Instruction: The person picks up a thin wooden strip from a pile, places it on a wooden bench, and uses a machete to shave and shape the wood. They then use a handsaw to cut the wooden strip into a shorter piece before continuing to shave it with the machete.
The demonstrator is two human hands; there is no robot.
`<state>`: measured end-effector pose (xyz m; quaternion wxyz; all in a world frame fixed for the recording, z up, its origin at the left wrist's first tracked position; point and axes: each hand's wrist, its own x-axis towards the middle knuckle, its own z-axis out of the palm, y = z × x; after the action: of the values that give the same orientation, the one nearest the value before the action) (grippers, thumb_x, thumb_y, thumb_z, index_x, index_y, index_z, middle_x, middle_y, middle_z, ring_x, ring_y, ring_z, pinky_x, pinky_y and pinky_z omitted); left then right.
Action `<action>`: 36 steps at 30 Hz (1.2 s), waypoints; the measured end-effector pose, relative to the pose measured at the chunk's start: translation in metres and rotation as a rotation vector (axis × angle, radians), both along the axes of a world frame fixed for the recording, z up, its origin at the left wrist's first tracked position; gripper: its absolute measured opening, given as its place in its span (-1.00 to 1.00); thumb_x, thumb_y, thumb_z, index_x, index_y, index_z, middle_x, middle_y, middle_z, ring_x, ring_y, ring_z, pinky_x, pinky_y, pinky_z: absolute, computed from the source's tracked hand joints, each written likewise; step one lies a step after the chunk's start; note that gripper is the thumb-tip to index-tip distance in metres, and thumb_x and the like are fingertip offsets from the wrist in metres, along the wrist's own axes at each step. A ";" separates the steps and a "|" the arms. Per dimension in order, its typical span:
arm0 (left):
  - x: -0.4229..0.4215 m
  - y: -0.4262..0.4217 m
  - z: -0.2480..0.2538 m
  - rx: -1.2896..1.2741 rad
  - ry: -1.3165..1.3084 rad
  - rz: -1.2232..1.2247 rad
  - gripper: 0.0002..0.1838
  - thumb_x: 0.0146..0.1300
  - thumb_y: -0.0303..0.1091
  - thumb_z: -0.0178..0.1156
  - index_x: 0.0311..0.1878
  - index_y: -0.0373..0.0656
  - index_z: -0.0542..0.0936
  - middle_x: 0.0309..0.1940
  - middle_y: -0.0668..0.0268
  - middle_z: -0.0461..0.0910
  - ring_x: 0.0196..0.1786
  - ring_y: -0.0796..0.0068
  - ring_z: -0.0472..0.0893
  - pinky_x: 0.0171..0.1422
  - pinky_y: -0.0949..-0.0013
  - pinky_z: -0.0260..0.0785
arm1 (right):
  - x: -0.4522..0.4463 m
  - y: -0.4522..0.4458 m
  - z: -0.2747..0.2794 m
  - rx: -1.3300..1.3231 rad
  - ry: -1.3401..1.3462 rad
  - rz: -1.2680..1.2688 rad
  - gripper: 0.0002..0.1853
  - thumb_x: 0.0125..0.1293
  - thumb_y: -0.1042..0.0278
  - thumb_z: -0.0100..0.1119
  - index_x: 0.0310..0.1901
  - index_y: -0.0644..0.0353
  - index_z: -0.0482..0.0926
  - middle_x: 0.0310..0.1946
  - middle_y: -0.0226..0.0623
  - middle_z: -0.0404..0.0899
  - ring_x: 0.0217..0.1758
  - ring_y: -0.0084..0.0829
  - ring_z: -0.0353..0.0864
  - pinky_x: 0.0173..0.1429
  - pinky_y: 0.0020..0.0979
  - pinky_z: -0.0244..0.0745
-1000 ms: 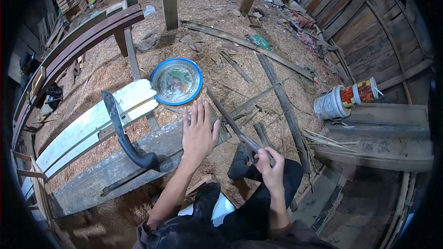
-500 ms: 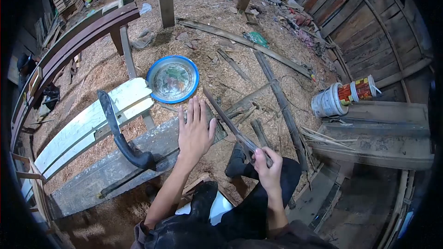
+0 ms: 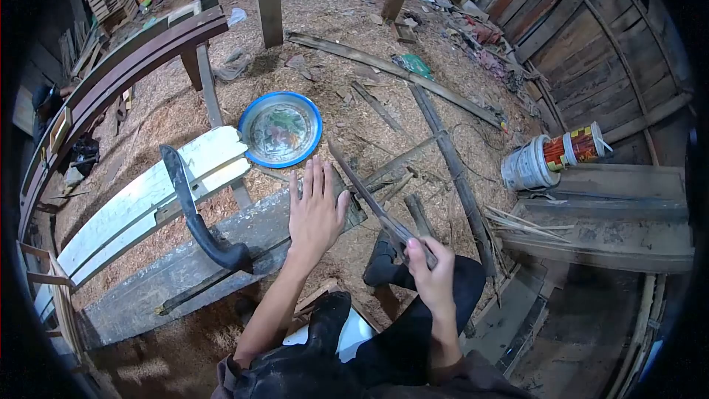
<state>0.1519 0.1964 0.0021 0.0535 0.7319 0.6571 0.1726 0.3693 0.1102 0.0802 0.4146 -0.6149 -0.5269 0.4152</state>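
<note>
My right hand [image 3: 430, 270] is closed around the handle end of a long knife [image 3: 373, 203] with a dark, rusty-looking blade slanting up and to the left. My left hand [image 3: 316, 210], palm down with fingers stretched out, is over the right part of a worn grey plank [image 3: 170, 288]; whether it touches the wood I cannot tell. To its left, a machete-like tool [image 3: 199, 229] with a thick, curved black handle lies across the plank and a white-painted board. Just beyond my fingertips stands a blue-rimmed metal basin [image 3: 316, 133] with water-like contents.
The white-painted board [image 3: 111, 222] reaches out at left, below a curved brown wooden beam [image 3: 133, 66]. Loose timbers [image 3: 450, 155] lie on the shavings-covered floor. White buckets [image 3: 528, 162] lie tipped at right near stacked planks [image 3: 605, 214]. A person [image 3: 46, 103] is partly visible far left.
The whole view has shifted slightly, so the scene sits a little further right and lower. Both hands keep their pose, and the knife stays in my right hand.
</note>
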 end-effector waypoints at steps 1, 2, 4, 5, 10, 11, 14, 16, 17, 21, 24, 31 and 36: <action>0.000 0.000 0.000 -0.013 0.003 -0.004 -0.26 0.66 0.04 -0.08 0.62 -0.41 0.23 0.66 -0.16 0.16 0.74 -0.01 0.11 0.81 -0.15 -0.28 | 0.003 -0.009 0.012 -0.034 0.005 -0.023 -0.66 0.61 0.20 0.23 -0.32 0.28 0.60 -0.60 -0.61 0.39 -0.58 -0.79 0.28 -0.49 -0.59 0.15; 0.000 0.000 -0.001 -0.012 0.000 -0.003 -0.26 0.66 0.04 -0.08 0.62 -0.41 0.23 0.66 -0.16 0.16 0.74 -0.01 0.11 0.81 -0.15 -0.28 | 0.005 -0.013 0.022 -0.065 0.009 -0.047 -0.65 0.61 0.20 0.23 -0.32 0.28 0.60 -0.59 -0.61 0.40 -0.58 -0.79 0.29 -0.49 -0.59 0.15; 0.002 0.000 -0.002 -0.002 0.002 0.007 -0.26 0.66 0.04 -0.09 0.62 -0.40 0.23 0.66 -0.17 0.15 0.74 -0.01 0.09 0.81 -0.15 -0.29 | 0.002 -0.013 0.032 -0.083 -0.036 -0.054 -0.65 0.58 0.20 0.25 -0.30 0.34 0.60 -0.59 -0.50 0.41 -0.51 -0.74 0.32 -0.44 -0.51 0.21; 0.002 -0.001 -0.002 -0.005 -0.001 0.001 -0.26 0.66 0.04 -0.09 0.62 -0.40 0.23 0.66 -0.17 0.15 0.74 -0.01 0.09 0.81 -0.15 -0.29 | -0.001 -0.012 0.034 -0.101 -0.075 -0.064 -0.64 0.56 0.20 0.27 -0.27 0.39 0.60 -0.59 -0.38 0.42 -0.45 -0.69 0.34 -0.39 -0.43 0.28; 0.001 0.000 -0.003 -0.017 -0.005 -0.002 -0.25 0.67 0.04 -0.10 0.63 -0.40 0.21 0.67 -0.17 0.13 0.76 -0.01 0.06 0.81 -0.16 -0.30 | -0.017 0.013 0.025 -0.060 -0.137 -0.006 -0.61 0.58 0.15 0.25 -0.25 0.39 0.61 -0.58 -0.35 0.43 -0.42 -0.69 0.36 -0.36 -0.39 0.31; 0.000 0.000 -0.003 -0.017 -0.005 0.003 -0.25 0.67 0.04 -0.10 0.63 -0.40 0.21 0.67 -0.17 0.13 0.76 -0.01 0.06 0.81 -0.16 -0.30 | -0.013 0.007 0.033 -0.093 -0.116 -0.011 -0.61 0.58 0.15 0.25 -0.24 0.39 0.62 -0.57 -0.33 0.44 -0.42 -0.69 0.36 -0.36 -0.40 0.32; 0.001 0.000 -0.001 -0.010 -0.003 -0.005 -0.25 0.67 0.04 -0.10 0.63 -0.40 0.21 0.67 -0.17 0.13 0.75 -0.01 0.06 0.81 -0.16 -0.29 | 0.000 -0.004 0.043 -0.064 -0.163 0.026 -0.64 0.61 0.15 0.23 -0.27 0.32 0.66 -0.55 -0.54 0.50 -0.52 -0.75 0.40 -0.43 -0.53 0.25; 0.000 0.000 0.000 -0.007 0.025 -0.010 -0.25 0.66 0.04 -0.10 0.63 -0.40 0.21 0.67 -0.17 0.13 0.75 -0.02 0.06 0.81 -0.16 -0.29 | -0.010 0.001 0.044 -0.070 -0.204 0.033 -0.64 0.61 0.15 0.23 -0.26 0.32 0.66 -0.54 -0.54 0.51 -0.50 -0.75 0.41 -0.42 -0.54 0.27; -0.001 0.001 0.001 -0.006 0.026 -0.010 -0.25 0.66 0.04 -0.10 0.63 -0.40 0.21 0.67 -0.17 0.13 0.75 -0.02 0.06 0.81 -0.16 -0.29 | -0.018 0.011 0.035 -0.041 -0.212 0.027 -0.63 0.59 0.15 0.24 -0.24 0.35 0.64 -0.56 -0.43 0.46 -0.46 -0.72 0.36 -0.39 -0.45 0.28; 0.000 0.000 0.000 0.003 -0.006 -0.015 -0.25 0.66 0.05 -0.09 0.62 -0.42 0.23 0.67 -0.19 0.13 0.75 -0.04 0.07 0.81 -0.16 -0.29 | -0.025 0.022 0.037 -0.025 -0.236 0.055 -0.63 0.58 0.13 0.25 -0.22 0.36 0.62 -0.60 -0.37 0.37 -0.42 -0.67 0.29 -0.37 -0.36 0.28; -0.002 -0.001 0.001 -0.004 -0.007 -0.021 -0.25 0.66 0.05 -0.09 0.61 -0.42 0.24 0.67 -0.20 0.13 0.75 -0.04 0.07 0.81 -0.16 -0.29 | -0.004 0.004 0.054 -0.151 -0.160 0.037 -0.62 0.61 0.14 0.23 -0.26 0.33 0.65 -0.53 -0.56 0.50 -0.44 -0.75 0.40 -0.37 -0.53 0.28; 0.000 0.000 0.001 -0.008 -0.009 -0.025 -0.24 0.66 0.05 -0.08 0.61 -0.43 0.23 0.67 -0.20 0.11 0.75 -0.05 0.06 0.81 -0.16 -0.31 | -0.026 0.030 0.030 -0.100 -0.159 0.022 -0.65 0.58 0.16 0.26 -0.21 0.36 0.62 -0.57 -0.32 0.37 -0.42 -0.65 0.28 -0.35 -0.38 0.29; 0.000 0.000 -0.005 0.037 -0.005 -0.008 -0.24 0.62 0.07 -0.03 0.60 -0.41 0.27 0.65 -0.17 0.16 0.73 -0.02 0.10 0.80 -0.21 -0.28 | -0.009 0.011 0.067 -0.128 -0.186 0.073 -0.58 0.59 0.11 0.25 -0.30 0.36 0.55 -0.56 -0.42 0.37 -0.42 -0.68 0.27 -0.37 -0.38 0.24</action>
<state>0.1517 0.1964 -0.0026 0.0422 0.7351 0.6505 0.1864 0.3599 0.1216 0.1472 0.3085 -0.6563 -0.5576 0.4040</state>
